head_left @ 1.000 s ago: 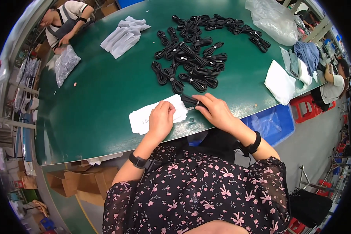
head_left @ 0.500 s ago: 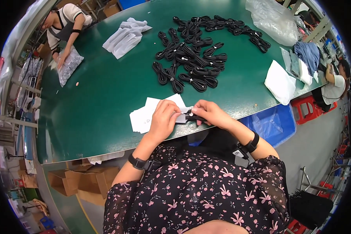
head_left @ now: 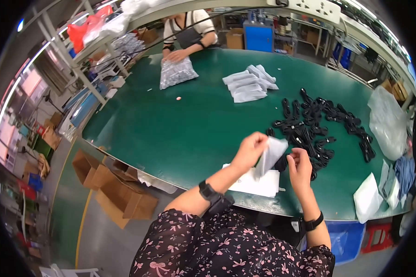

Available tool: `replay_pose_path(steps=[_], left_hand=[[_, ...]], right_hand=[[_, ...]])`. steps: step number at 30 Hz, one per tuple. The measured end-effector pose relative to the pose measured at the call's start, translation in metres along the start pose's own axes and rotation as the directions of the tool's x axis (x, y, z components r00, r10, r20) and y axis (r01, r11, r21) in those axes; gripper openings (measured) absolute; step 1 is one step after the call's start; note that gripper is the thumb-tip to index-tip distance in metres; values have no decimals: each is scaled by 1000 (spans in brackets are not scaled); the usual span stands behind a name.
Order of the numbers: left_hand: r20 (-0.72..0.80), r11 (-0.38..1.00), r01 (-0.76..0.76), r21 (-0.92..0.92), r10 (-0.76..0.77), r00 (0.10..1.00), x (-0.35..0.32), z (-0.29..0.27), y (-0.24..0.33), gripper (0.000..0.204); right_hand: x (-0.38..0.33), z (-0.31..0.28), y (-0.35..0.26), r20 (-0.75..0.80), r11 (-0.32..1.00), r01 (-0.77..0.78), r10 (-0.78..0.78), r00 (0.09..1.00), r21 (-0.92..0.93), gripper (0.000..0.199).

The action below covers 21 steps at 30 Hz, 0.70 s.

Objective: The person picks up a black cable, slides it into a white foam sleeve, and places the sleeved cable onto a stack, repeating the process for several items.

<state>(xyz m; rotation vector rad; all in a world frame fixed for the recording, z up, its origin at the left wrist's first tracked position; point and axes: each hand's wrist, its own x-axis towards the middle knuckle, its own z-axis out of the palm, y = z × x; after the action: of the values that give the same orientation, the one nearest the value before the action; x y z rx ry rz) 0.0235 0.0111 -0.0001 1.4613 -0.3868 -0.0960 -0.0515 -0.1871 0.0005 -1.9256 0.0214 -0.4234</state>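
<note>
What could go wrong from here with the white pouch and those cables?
The white pouch, pinched in the left hand, may slip. The white stack below, near the edge of the green table, might get knocked askew. The black cables crowd close to the right hand; their loops could snag.

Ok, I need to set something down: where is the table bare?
The widest bare patch of table lies between the plastic bag, the left hand and the near edge, bar one pink bit. A smaller patch separates the right hand from the white packet. Cables and papers crowd the hands.
</note>
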Motion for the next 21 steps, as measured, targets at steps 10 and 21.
replay_pose_path(steps=[10, 21], left_hand=[[69, 833, -223, 506, 218, 973, -11, 1, -5, 20], [399, 616, -402, 678, 152, 904, -72, 46, -52, 13]], right_hand=[[49, 18, 58, 252, 571, 370, -278, 927, -733, 33], [-21, -20, 22, 165, 969, -194, 169, 972, 151, 37]])
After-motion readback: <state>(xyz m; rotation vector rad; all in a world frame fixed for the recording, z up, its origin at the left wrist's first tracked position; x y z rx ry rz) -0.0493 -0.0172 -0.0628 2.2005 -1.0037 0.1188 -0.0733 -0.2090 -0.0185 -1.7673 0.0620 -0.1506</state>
